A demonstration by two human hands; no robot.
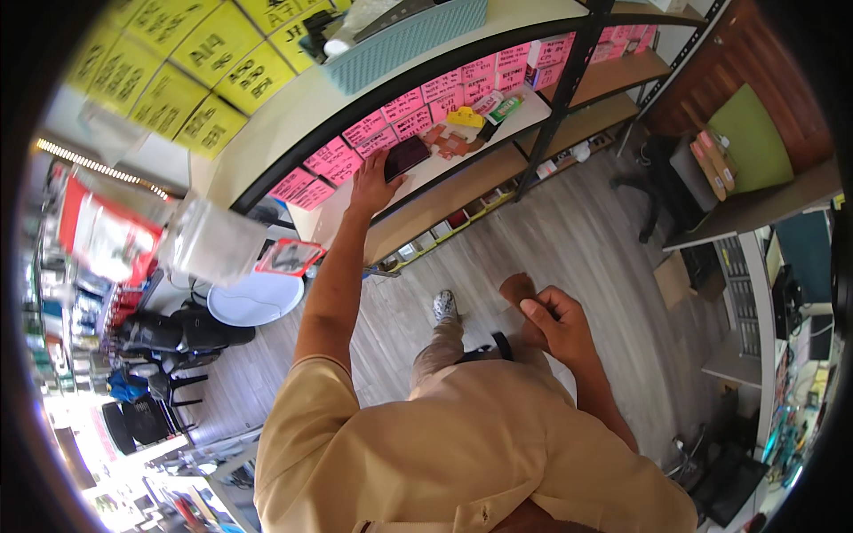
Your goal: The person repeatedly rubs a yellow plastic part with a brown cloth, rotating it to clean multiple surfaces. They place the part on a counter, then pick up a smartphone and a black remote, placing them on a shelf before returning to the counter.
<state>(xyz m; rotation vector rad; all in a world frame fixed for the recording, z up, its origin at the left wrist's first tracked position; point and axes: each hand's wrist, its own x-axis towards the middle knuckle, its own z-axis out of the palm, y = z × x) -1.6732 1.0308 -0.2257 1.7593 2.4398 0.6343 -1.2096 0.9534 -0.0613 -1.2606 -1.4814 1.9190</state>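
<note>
My left hand (374, 185) reaches out to the shelf (330, 206), palm down with its fingers apart. Its fingertips come up to the pink-labelled boxes (332, 162). Right beside that hand lies a dark, flat, rectangular thing (407, 157); I cannot tell whether they touch. Low in front of my body, my right hand (557, 322) is closed around a brown object with a wide end (516, 288). Its grip hides the rest, so the exact kind does not show.
Brown pieces (449, 140), a yellow item (466, 116) and a green box (505, 109) lie farther along the shelf. Yellow-labelled boxes (213, 49) and a light blue basket (404, 49) stand above. Clear bags (209, 238) hang at left. An office chair (684, 173) stands at right.
</note>
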